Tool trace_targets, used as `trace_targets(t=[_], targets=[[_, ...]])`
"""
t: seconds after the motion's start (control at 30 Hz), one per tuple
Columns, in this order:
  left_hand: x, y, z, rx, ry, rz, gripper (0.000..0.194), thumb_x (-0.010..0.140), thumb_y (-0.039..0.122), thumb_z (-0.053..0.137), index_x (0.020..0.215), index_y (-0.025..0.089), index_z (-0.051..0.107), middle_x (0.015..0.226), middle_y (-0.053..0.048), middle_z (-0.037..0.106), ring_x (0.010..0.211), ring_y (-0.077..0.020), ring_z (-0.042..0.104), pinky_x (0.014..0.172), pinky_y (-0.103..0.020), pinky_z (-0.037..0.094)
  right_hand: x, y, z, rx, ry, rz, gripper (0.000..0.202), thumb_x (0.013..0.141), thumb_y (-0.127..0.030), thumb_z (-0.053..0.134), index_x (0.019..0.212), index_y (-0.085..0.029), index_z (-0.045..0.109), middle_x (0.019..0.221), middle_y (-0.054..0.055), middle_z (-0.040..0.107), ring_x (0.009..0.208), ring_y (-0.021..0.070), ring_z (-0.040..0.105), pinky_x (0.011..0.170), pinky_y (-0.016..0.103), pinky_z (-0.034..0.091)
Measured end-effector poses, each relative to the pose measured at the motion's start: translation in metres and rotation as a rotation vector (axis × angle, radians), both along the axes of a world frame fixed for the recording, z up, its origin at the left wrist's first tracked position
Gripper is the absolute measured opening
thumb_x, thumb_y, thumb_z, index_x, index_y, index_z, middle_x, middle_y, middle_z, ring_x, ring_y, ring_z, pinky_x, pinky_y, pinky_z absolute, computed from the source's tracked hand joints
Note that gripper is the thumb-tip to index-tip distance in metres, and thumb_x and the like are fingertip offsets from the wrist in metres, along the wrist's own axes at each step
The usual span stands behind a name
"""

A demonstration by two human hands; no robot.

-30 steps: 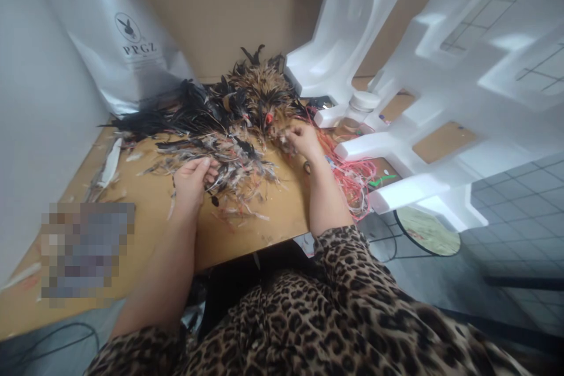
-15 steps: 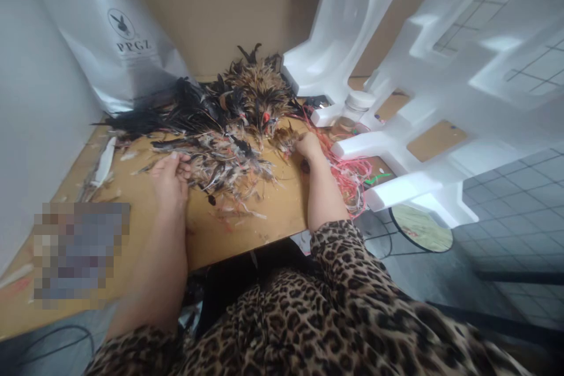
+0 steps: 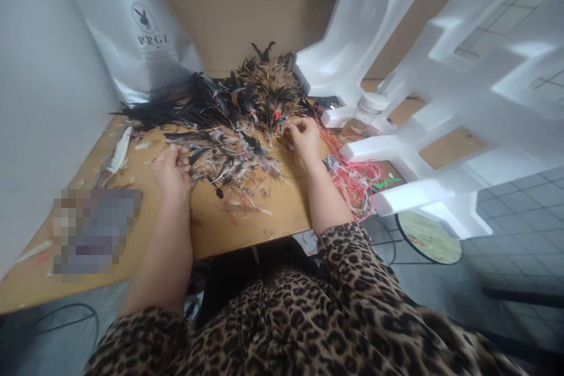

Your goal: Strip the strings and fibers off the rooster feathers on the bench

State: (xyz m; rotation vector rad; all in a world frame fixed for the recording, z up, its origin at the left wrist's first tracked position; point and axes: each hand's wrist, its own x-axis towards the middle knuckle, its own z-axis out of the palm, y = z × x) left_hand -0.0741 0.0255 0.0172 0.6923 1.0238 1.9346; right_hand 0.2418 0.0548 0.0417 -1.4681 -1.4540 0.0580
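A loose heap of grey, brown and black feathers lies on the wooden table between my hands. At its left edge is my left hand, its fingers curled together; whatever they hold, if anything, is too small to make out. My right hand pinches at brown feathers on the heap's right, partly hidden by the fingers. Just behind stands a fuller brown and black feather bunch, with a small red piece at its front. Long black feathers spread out at the back left.
Pink string lies tangled by my right forearm, near a white-lidded jar. White foam packing rises on the right. A silver bag stands back left. A blurred-out flat object and a white feather lie left.
My right hand has lifted slightly and turned, its fingers pinching more visibly by the brown feathers. My left hand stays curled by the heap. The whole view has shifted a little.
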Motion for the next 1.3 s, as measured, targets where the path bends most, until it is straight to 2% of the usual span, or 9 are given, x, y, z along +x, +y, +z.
trace_targets(t=[0.13, 0.33, 0.5, 0.63, 0.7, 0.83, 1.07, 1.2, 1.3], targets=[[-0.004, 0.0, 0.003, -0.01, 0.021, 0.06, 0.012, 0.078, 0.021, 0.054, 0.073, 0.01, 0.054, 0.059, 0.0, 0.058, 0.037, -0.0034, 0.04, 0.034, -0.017, 0.02, -0.04, -0.013, 0.007, -0.058, -0.062, 0.25, 0.017, 0.078, -0.025, 0.05, 0.074, -0.016, 0.064, 0.078, 0.002, 0.063, 0.078, 0.0141, 0.056, 0.077, 0.026, 0.041], [-0.007, 0.0, 0.003, 0.007, 0.056, 0.105, 0.016, 0.079, 0.025, 0.054, 0.073, 0.01, 0.054, 0.058, 0.0, 0.057, 0.036, -0.0034, 0.038, 0.034, -0.019, 0.018, -0.106, -0.035, 0.022, -0.215, -0.314, 0.663, 0.018, 0.08, -0.026, 0.051, 0.081, -0.017, 0.068, 0.088, 0.002, 0.066, 0.086, 0.0137, 0.057, 0.08, 0.026, 0.037], [-0.009, 0.0, 0.003, 0.013, 0.071, 0.15, 0.022, 0.08, 0.031, 0.053, 0.071, 0.011, 0.054, 0.058, 0.0, 0.056, 0.037, -0.0037, 0.038, 0.035, -0.02, 0.017, -0.162, -0.034, 0.019, -0.294, -0.582, 0.735, 0.021, 0.083, -0.025, 0.049, 0.09, -0.022, 0.068, 0.097, 0.004, 0.065, 0.097, 0.0204, 0.055, 0.087, 0.036, 0.035], [-0.012, 0.001, 0.004, 0.009, 0.062, 0.195, 0.028, 0.081, 0.037, 0.053, 0.07, 0.012, 0.052, 0.059, 0.0, 0.056, 0.036, -0.0041, 0.037, 0.035, -0.022, 0.016, -0.2, -0.025, 0.007, -0.293, -0.716, 0.709, 0.025, 0.085, -0.025, 0.044, 0.098, -0.026, 0.066, 0.104, 0.005, 0.063, 0.102, 0.025, 0.052, 0.088, 0.044, 0.035], [-0.014, 0.001, 0.003, 0.02, 0.062, 0.208, 0.028, 0.08, 0.038, 0.053, 0.069, 0.012, 0.052, 0.058, -0.001, 0.057, 0.037, -0.0046, 0.037, 0.036, -0.022, 0.016, -0.213, -0.022, 0.002, -0.289, -0.768, 0.685, 0.028, 0.087, -0.022, 0.04, 0.099, -0.025, 0.066, 0.108, 0.006, 0.062, 0.105, 0.0252, 0.051, 0.089, 0.046, 0.034], [-0.016, 0.002, 0.003, 0.024, 0.035, 0.217, 0.028, 0.08, 0.037, 0.053, 0.068, 0.012, 0.052, 0.058, -0.001, 0.056, 0.037, -0.005, 0.036, 0.036, -0.023, 0.016, -0.221, -0.021, -0.004, -0.278, -0.869, 0.641, 0.031, 0.088, -0.015, 0.036, 0.091, -0.017, 0.066, 0.106, 0.008, 0.063, 0.105, 0.0252, 0.05, 0.091, 0.046, 0.033], [-0.019, 0.004, 0.002, -0.031, 0.047, 0.223, 0.031, 0.077, 0.045, 0.051, 0.07, 0.016, 0.049, 0.061, 0.001, 0.054, 0.04, -0.0039, 0.035, 0.037, -0.02, 0.015, -0.2, -0.022, 0.001, -0.3, -0.803, 0.528, 0.026, 0.085, -0.017, 0.04, 0.092, -0.015, 0.065, 0.103, 0.01, 0.063, 0.1, 0.0257, 0.051, 0.091, 0.047, 0.032], [-0.021, 0.006, -0.001, -0.056, 0.044, 0.218, 0.034, 0.073, 0.05, 0.054, 0.071, 0.017, 0.048, 0.064, 0.001, 0.053, 0.041, -0.0044, 0.036, 0.037, -0.02, 0.017, -0.189, -0.037, 0.008, -0.295, -0.721, 0.646, 0.027, 0.082, -0.02, 0.044, 0.1, -0.022, 0.062, 0.107, 0.007, 0.06, 0.104, 0.0255, 0.049, 0.09, 0.046, 0.032], [-0.021, 0.006, -0.001, -0.041, 0.04, 0.213, 0.035, 0.073, 0.05, 0.053, 0.07, 0.016, 0.048, 0.063, 0.001, 0.052, 0.041, -0.0045, 0.036, 0.037, -0.02, 0.017, -0.185, -0.055, 0.013, -0.301, -0.71, 0.746, 0.024, 0.081, -0.023, 0.046, 0.097, -0.023, 0.064, 0.109, 0.006, 0.059, 0.105, 0.0252, 0.046, 0.089, 0.044, 0.031]])
